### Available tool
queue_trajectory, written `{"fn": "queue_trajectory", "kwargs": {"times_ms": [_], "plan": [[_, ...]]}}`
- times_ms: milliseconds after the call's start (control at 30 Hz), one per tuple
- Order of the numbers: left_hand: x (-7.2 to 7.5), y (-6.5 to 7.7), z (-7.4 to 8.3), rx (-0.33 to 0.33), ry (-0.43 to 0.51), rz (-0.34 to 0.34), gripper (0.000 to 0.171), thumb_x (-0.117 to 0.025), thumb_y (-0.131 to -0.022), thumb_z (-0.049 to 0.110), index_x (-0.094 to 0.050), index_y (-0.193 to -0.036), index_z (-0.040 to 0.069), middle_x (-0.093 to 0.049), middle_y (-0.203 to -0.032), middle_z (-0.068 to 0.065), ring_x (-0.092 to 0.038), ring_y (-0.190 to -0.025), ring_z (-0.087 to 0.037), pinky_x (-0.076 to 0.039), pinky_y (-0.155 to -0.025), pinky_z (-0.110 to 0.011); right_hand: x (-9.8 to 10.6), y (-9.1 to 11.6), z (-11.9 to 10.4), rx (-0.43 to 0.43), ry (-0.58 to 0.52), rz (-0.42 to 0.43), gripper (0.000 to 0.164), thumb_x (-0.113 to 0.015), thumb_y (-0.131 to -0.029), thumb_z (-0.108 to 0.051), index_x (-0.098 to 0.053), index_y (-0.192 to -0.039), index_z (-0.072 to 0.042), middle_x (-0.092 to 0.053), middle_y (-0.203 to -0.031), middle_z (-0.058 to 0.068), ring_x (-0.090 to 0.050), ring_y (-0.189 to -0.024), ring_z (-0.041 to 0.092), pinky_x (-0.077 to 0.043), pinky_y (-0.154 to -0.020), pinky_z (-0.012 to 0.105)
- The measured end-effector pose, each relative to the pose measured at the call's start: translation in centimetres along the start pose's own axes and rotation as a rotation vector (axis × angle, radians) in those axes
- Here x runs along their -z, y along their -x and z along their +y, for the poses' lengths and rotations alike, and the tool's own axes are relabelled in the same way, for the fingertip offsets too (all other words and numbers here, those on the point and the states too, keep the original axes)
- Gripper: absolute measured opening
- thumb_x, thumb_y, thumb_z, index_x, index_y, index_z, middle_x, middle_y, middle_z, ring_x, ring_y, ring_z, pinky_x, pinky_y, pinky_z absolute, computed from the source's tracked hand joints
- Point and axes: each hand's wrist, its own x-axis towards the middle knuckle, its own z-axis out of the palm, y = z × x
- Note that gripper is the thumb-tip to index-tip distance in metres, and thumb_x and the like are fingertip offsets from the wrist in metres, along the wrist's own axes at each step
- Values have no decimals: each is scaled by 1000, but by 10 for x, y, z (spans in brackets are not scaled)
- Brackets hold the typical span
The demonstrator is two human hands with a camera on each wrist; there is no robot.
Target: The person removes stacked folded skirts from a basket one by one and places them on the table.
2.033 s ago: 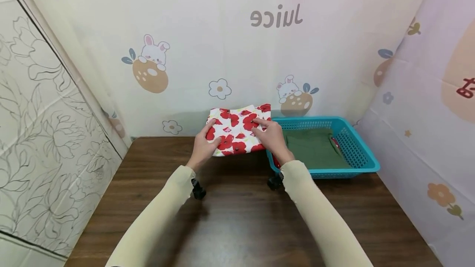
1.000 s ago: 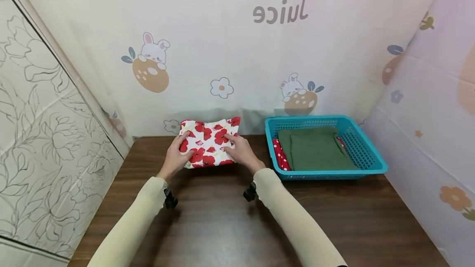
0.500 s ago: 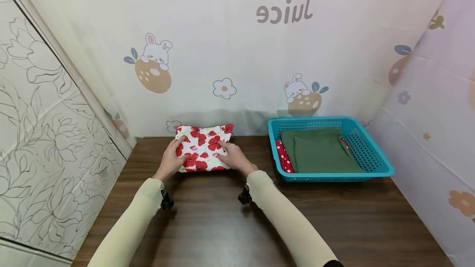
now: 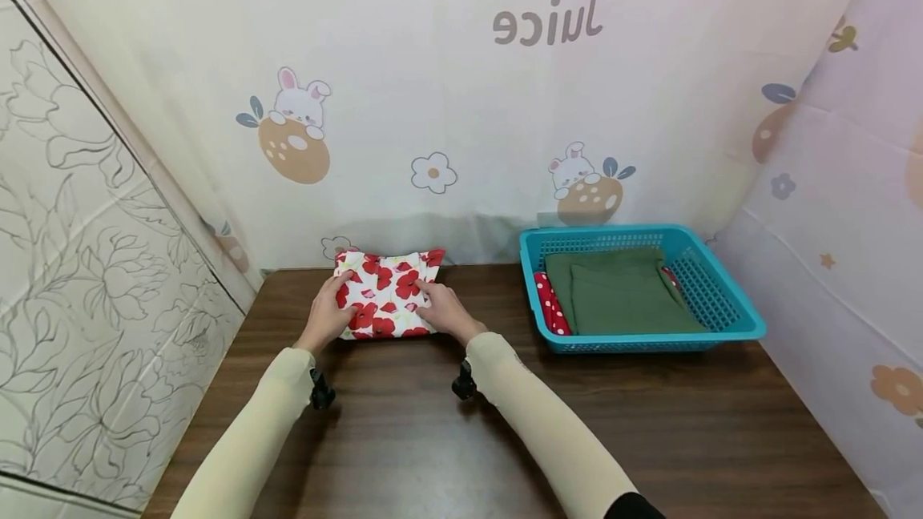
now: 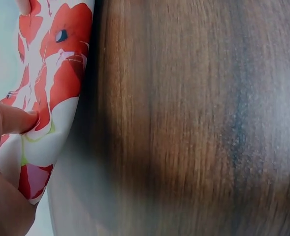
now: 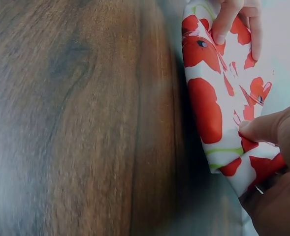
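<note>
A folded white cloth with red flowers (image 4: 384,295) is at the back left of the table, close over the wood. My left hand (image 4: 328,312) grips its left edge; in the left wrist view the thumb (image 5: 21,119) presses on the printed top. The right edge is held by my right hand (image 4: 443,311), whose thumb (image 6: 265,128) lies on the top face in the right wrist view. Parts of both hands are hidden by the cloth's edges. The cloth's near side hangs a little off the wood, with a dark shadow beneath.
To the right stands a blue plastic basket (image 4: 728,295) holding a folded green cloth (image 4: 623,295) and a red cloth with white dots (image 4: 551,307). A printed curtain (image 4: 433,86) hangs behind the brown wooden table (image 4: 433,439). A flower-drawn panel (image 4: 94,263) borders the left.
Both hands have carried the floral cloth from beside the basket leftward, then lowered it toward the table. The basket's left end, partly covered before, is now in full view.
</note>
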Motion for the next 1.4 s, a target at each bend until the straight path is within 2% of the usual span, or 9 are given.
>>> {"fn": "queue_trajectory", "kwargs": {"times_ms": [133,333,533,733,900,1100,1233,1400], "plan": [[0,-1,-4,36,15,-11,74,-69,-94,2,-37,-160,12,-27,-165,-24,-31,-149,-45,-30,-121,-62,-3,-3,1,-21,-5,0,58,-66,-99,-8,-47,-153,-3,-50,-157,13,-55,-137,26,-51,-109,42],[2,-6,-9,27,45,-9,74,-70,-94,4,-37,-159,12,-28,-165,-23,-30,-149,-45,-31,-120,-63,-3,-7,-1,-25,-10,14,58,-63,-100,-8,-44,-155,-5,-48,-158,13,-53,-139,27,-50,-110,43],[3,-6,-18,47,47,-20,74,-71,-93,5,-37,-159,10,-28,-165,-23,-30,-149,-45,-30,-121,-62,-7,-8,-2,-23,8,-4,58,-64,-100,-9,-45,-155,-4,-48,-158,13,-50,-142,26,-47,-113,43],[3,-5,-25,37,36,-23,73,-72,-93,4,-38,-158,8,-28,-164,-25,-29,-150,-46,-30,-121,-62,-9,-5,-3,-20,-36,-18,62,-67,-98,-11,-44,-155,-4,-50,-157,14,-54,-139,26,-49,-111,43],[5,-4,-28,42,-4,-27,74,-73,-93,5,-38,-158,7,-30,-162,-27,-30,-148,-47,-29,-120,-63,-10,-3,-2,-38,-76,-42,68,-69,-96,-11,-42,-157,-8,-48,-158,12,-51,-139,25,-49,-111,44],[7,-3,-28,57,-37,-19,67,-73,-94,7,-43,-154,2,-32,-159,-29,-31,-147,-47,-28,-121,-63,-8,-3,1,-29,-49,-35,65,-71,-95,-10,-47,-155,-11,-50,-156,14,-50,-140,26,-49,-111,44],[9,-1,-29,71,-55,-10,60,-73,-93,9,-50,-148,1,-32,-158,-31,-32,-146,-49,-29,-120,-64,0,-3,0,-10,-12,-44,64,-72,-94,-10,-47,-154,-8,-37,-164,18,-44,-147,29,-47,-113,44],[15,-2,-26,73,-97,10,56,-72,-93,10,-54,-145,1,-34,-157,-31,-34,-144,-49,-29,-118,-69,20,-2,-8,-12,77,-50,65,-72,-95,-10,-46,-154,-7,-20,-170,23,-32,-154,33,-47,-113,47]]}}
